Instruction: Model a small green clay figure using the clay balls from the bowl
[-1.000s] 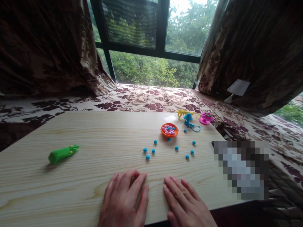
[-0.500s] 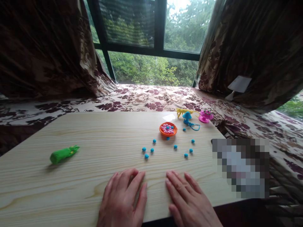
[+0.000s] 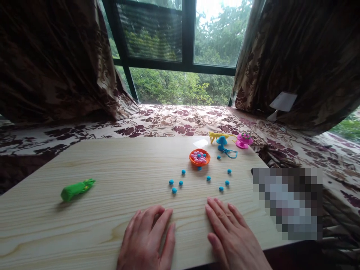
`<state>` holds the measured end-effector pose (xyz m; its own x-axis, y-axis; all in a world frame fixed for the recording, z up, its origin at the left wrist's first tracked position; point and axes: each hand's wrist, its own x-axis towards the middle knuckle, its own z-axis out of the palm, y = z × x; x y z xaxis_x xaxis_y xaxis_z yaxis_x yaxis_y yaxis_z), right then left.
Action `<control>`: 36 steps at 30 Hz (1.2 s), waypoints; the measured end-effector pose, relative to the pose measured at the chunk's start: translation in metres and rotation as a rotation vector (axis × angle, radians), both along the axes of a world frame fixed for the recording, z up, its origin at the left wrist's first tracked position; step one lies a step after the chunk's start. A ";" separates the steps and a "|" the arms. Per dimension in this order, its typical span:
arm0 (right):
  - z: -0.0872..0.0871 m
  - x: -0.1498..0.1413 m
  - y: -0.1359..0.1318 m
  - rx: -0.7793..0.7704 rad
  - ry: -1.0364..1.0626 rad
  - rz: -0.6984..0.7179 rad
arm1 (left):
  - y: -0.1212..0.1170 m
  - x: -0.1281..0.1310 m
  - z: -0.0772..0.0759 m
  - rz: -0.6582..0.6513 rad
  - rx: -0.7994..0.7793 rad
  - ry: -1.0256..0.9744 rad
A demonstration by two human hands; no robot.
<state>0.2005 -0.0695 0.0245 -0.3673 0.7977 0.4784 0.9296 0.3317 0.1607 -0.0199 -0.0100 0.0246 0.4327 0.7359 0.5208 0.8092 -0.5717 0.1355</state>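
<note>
My left hand (image 3: 147, 238) lies palm down at the table's near side, fingers slightly bent and holding nothing. To its right, my right hand (image 3: 232, 232) is stretched out, palm down and bare of any object. Beyond both hands, several small blue balls (image 3: 208, 178) are scattered over the wood. Nearest to my right hand is a blue ball (image 3: 221, 188); another blue ball (image 3: 174, 190) sits beyond my left fingertips. Farther back stands an orange bowl (image 3: 192, 162) of pink balls (image 3: 200, 161) with a few blue ones among them. One blue ball (image 3: 199, 168) shows at the bowl's front edge.
A green clay figure (image 3: 74, 191) lies at the left of the wooden table (image 3: 118, 168). At the back right are a blue mushroom shape (image 3: 222, 141), a yellow piece (image 3: 215, 136) and a pink cake-like piece (image 3: 243, 141). A pixelated patch covers the right edge.
My right hand has slid to the right and a little forward, away from my left hand. The left hand stays nearly in place. The view has tilted up slightly.
</note>
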 end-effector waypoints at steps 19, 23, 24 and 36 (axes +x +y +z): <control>-0.008 -0.010 -0.008 0.146 -0.056 0.207 | 0.002 -0.002 -0.004 -0.001 0.047 -0.001; 0.004 -0.029 0.009 0.017 -0.034 0.142 | 0.001 -0.001 -0.003 -0.003 0.015 0.000; 0.007 -0.027 0.012 -0.016 -0.019 0.099 | 0.001 -0.001 -0.003 -0.008 0.015 0.002; -0.014 -0.030 0.005 0.083 0.026 0.144 | 0.002 -0.003 -0.004 -0.021 0.063 0.025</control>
<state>0.1704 -0.0650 0.0107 -0.4617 0.6951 0.5511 0.8775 0.4488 0.1691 -0.0225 -0.0085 0.0210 0.4611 0.6928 0.5544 0.7997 -0.5952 0.0788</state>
